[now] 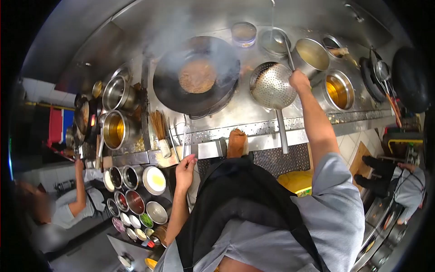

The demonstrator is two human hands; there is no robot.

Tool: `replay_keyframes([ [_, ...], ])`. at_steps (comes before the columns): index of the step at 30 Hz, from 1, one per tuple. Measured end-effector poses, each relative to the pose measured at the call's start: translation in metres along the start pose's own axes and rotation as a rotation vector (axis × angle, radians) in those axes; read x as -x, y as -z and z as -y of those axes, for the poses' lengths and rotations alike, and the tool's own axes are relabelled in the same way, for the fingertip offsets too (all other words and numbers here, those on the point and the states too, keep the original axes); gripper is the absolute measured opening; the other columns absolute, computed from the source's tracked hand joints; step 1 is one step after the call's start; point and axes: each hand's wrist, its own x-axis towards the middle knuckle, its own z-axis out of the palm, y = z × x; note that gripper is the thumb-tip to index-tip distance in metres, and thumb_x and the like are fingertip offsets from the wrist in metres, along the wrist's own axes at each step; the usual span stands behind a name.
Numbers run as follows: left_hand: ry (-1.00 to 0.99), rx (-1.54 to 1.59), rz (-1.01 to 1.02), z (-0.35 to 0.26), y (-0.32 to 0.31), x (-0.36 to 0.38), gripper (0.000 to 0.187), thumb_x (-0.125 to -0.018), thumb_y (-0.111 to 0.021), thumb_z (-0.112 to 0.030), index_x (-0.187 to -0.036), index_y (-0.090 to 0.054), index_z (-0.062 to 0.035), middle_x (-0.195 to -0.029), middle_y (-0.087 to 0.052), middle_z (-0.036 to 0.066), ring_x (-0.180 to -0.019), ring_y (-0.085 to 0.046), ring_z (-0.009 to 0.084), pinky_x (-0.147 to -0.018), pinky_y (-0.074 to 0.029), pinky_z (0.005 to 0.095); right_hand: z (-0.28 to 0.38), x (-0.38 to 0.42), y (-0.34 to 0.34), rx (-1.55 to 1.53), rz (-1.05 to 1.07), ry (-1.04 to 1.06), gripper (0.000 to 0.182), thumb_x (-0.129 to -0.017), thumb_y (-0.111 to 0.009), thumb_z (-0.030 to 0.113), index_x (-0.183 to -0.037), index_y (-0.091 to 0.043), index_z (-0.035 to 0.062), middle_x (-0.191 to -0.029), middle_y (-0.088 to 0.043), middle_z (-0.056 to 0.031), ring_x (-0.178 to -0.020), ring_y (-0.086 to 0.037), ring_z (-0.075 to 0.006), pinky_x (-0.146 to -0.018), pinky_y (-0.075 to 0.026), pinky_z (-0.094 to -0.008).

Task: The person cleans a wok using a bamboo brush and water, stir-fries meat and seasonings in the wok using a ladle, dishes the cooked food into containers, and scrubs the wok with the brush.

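My right hand [300, 80] is closed around the long handle of a ladle [288, 53], whose bowl end reaches over a round pot [274, 44] at the back. Just left of this hand lies a perforated strainer [273, 86], its handle pointing toward me. A black wok [167, 90] holds brown, bubbling food [198, 76], with smoke rising above it. My left hand [186, 167] has its fingers curled together near the counter's front edge. Thin metal handles and a bamboo brush [158, 124] stand close to it. What those fingers hold, if anything, is hidden.
Pots of yellow liquid stand on the right [339, 90] and left [115, 130]. Several bowls of ingredients [134, 201] sit at lower left, with a white bowl [154, 180]. One person [81, 204] works at left, another [403, 183] at far right.
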Motion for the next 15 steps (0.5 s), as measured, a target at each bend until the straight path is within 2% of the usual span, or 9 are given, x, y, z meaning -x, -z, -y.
replay_keyframes([
  [1,0.039,0.022,-0.057,0.009,-0.004,0.010,0.024,-0.099,-0.057,-0.009,-0.119,-0.063,0.0026,-0.102,-0.070,0.008,-0.094,-0.063,0.0124,-0.088,-0.049,0.0259,-0.011,-0.035,-0.024,0.053,-0.053,0.056,0.031,-0.091,-0.049,0.017,-0.114,-0.058,-0.0018,-0.103,-0.070,-0.0229,-0.094,-0.069,-0.0373,-0.083,-0.055,-0.0467],
  [2,0.018,-0.023,-0.072,0.017,-0.009,0.019,0.022,-0.099,-0.057,-0.008,-0.117,-0.064,0.0022,-0.100,-0.070,0.007,-0.092,-0.063,0.0124,-0.086,-0.049,0.0256,-0.016,-0.069,-0.037,0.052,-0.046,0.073,0.031,-0.091,-0.049,0.017,-0.114,-0.058,-0.0018,-0.103,-0.070,-0.0229,-0.094,-0.069,-0.0373,-0.083,-0.055,-0.0467],
  [4,0.027,-0.036,-0.083,0.026,-0.022,0.031,0.022,-0.098,-0.058,-0.008,-0.117,-0.064,0.0017,-0.100,-0.070,0.007,-0.093,-0.063,0.0124,-0.086,-0.049,0.0255,-0.019,-0.116,-0.052,-0.709,0.616,-0.162,0.019,-0.092,-0.051,0.019,-0.092,-0.061,0.0038,-0.071,-0.066,-0.0109,-0.060,-0.065,-0.0226,-0.055,-0.054,-0.0366],
  [5,0.032,-0.051,-0.079,0.028,-0.029,0.038,0.022,-0.098,-0.059,-0.008,-0.118,-0.064,0.0012,-0.100,-0.070,0.006,-0.093,-0.063,0.0124,-0.085,-0.049,0.0254,-0.016,-0.113,-0.046,-0.708,0.623,-0.158,0.019,-0.092,-0.051,0.019,-0.092,-0.061,0.0038,-0.071,-0.066,-0.0109,-0.060,-0.065,-0.0226,-0.055,-0.054,-0.0366],
  [7,0.011,-0.046,-0.088,0.025,-0.041,0.044,0.023,-0.097,-0.060,-0.007,-0.118,-0.065,0.0001,-0.100,-0.071,0.007,-0.091,-0.064,0.0120,-0.083,-0.050,0.0254,0.002,-0.095,-0.015,-1.524,0.751,-0.515,0.017,-0.092,-0.054,0.019,-0.078,-0.057,0.0088,-0.059,-0.055,-0.0016,-0.047,-0.050,-0.0109,-0.042,-0.042,-0.0259],
  [9,0.093,-0.130,-0.070,0.018,-0.050,0.045,0.023,-0.096,-0.061,-0.007,-0.117,-0.066,-0.0002,-0.099,-0.072,0.009,-0.087,-0.065,0.0115,-0.080,-0.051,0.0256,-0.024,-0.060,-0.022,-1.342,0.727,-0.206,0.015,-0.093,-0.052,0.016,-0.079,-0.055,0.0104,-0.060,-0.056,0.0002,-0.047,-0.049,-0.0105,-0.041,-0.039,-0.0245],
  [10,0.048,-0.079,-0.075,0.022,-0.053,0.043,0.022,-0.096,-0.062,-0.007,-0.116,-0.067,0.0001,-0.096,-0.073,0.009,-0.085,-0.065,0.0113,-0.078,-0.052,0.0258,-0.035,-0.045,-0.029,-1.320,0.627,-0.160,0.017,-0.092,-0.053,0.014,-0.076,-0.057,0.0078,-0.058,-0.054,-0.0035,-0.046,-0.048,-0.0127,-0.041,-0.039,-0.0259],
  [13,0.066,-0.118,-0.075,0.013,-0.059,0.038,0.021,-0.096,-0.061,-0.006,-0.115,-0.068,0.0005,-0.095,-0.073,0.009,-0.085,-0.066,0.0115,-0.079,-0.052,0.0260,-0.039,0.038,0.017,-1.227,0.456,-0.153,0.010,-0.093,-0.053,0.014,-0.084,-0.055,0.0111,-0.064,-0.054,0.0006,-0.044,-0.047,-0.0097,-0.040,-0.037,-0.0240],
  [15,0.015,-0.156,-0.050,0.005,-0.064,0.031,0.021,-0.096,-0.061,-0.007,-0.114,-0.068,0.0008,-0.097,-0.073,0.011,-0.086,-0.067,0.0130,-0.079,-0.052,0.0267,-0.055,0.050,0.024,-1.075,0.397,0.031,0.008,-0.092,-0.053,0.013,-0.085,-0.055,0.0117,-0.064,-0.052,0.0014,-0.044,-0.046,-0.0090,-0.040,-0.036,-0.0240],
])
